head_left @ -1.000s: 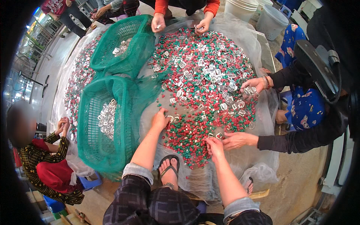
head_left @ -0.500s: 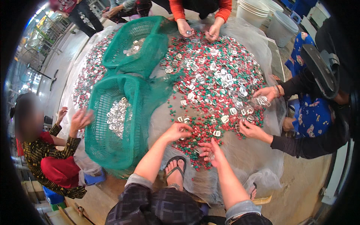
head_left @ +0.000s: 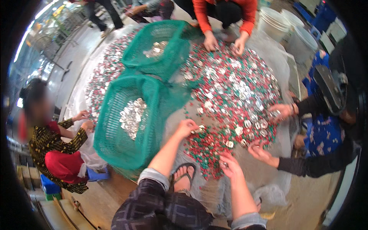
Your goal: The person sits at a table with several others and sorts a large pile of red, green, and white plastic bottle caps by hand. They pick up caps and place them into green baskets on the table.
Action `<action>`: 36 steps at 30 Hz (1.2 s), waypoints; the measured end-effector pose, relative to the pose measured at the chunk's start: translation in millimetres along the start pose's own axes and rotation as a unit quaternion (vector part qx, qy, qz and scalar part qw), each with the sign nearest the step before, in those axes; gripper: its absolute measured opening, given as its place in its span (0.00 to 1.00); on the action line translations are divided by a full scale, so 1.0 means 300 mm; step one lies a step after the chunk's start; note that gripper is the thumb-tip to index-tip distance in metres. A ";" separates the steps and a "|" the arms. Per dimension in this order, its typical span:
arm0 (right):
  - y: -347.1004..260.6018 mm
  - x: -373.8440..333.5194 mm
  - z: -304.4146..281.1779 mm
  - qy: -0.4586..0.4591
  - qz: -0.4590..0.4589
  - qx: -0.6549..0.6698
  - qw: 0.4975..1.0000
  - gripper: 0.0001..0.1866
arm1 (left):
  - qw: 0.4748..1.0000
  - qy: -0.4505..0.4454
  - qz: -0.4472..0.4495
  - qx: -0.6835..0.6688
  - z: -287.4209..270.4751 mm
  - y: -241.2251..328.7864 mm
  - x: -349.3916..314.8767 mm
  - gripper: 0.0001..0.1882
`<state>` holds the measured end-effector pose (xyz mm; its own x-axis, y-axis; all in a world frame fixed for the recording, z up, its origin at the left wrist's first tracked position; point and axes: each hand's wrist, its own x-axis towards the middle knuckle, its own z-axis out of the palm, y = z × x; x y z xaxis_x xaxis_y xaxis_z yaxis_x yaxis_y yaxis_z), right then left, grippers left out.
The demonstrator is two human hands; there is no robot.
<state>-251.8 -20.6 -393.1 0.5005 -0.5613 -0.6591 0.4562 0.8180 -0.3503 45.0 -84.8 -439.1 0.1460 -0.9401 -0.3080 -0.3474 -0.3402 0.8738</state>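
Note:
A wide heap of red and green pebble-like pieces [head_left: 207,159] mixed with shiny metal buckles [head_left: 238,131] lies on a pale mesh sheet before me. At the heap's near left edge, my left hand [head_left: 186,128] pinches a metal buckle [head_left: 199,129] between thumb and fingers. Close to the heap's near tip, my right hand [head_left: 231,165] is turned partly upward with curled fingers. Small shiny metal pieces, seemingly buckles, show in its grasp, partly hidden by the fingers.
Two green mesh-covered baskets [head_left: 100,132] holding metal buckles stand left of the heap. Co-workers' hands [head_left: 264,153] reach in from the right, and others [head_left: 239,44] from the far side. Another person [head_left: 57,145] sits at left. White buckets [head_left: 274,21] stand far right.
The view has shifted, moving the scene rightward. My left hand has closed on a buckle at the heap's edge. My right hand's fingers have curled in more. The left co-worker's hands have lowered.

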 end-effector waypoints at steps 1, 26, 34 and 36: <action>-0.019 -0.017 -0.009 0.005 0.000 0.001 1.000 0.13 | 0.976 -0.035 -0.117 -0.179 0.001 0.050 -0.016 0.06; -0.034 -0.023 0.027 -0.001 0.039 -0.058 0.998 0.12 | 0.998 0.032 0.041 0.048 0.135 0.084 -0.076 0.12; -0.056 -0.021 0.006 0.061 0.056 0.018 0.996 0.12 | 0.977 0.178 0.103 -0.056 -0.130 0.220 -0.191 0.09; -0.059 -0.016 -0.006 0.075 0.038 0.005 0.996 0.12 | 0.944 0.289 0.136 -0.084 -0.245 0.291 -0.224 0.07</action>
<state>-263.7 -32.2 -384.8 0.4179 -0.4727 -0.7759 0.4298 0.8553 -0.2896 72.9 -49.8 -314.4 0.5699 -0.8079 0.1498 -0.2995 -0.0345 0.9535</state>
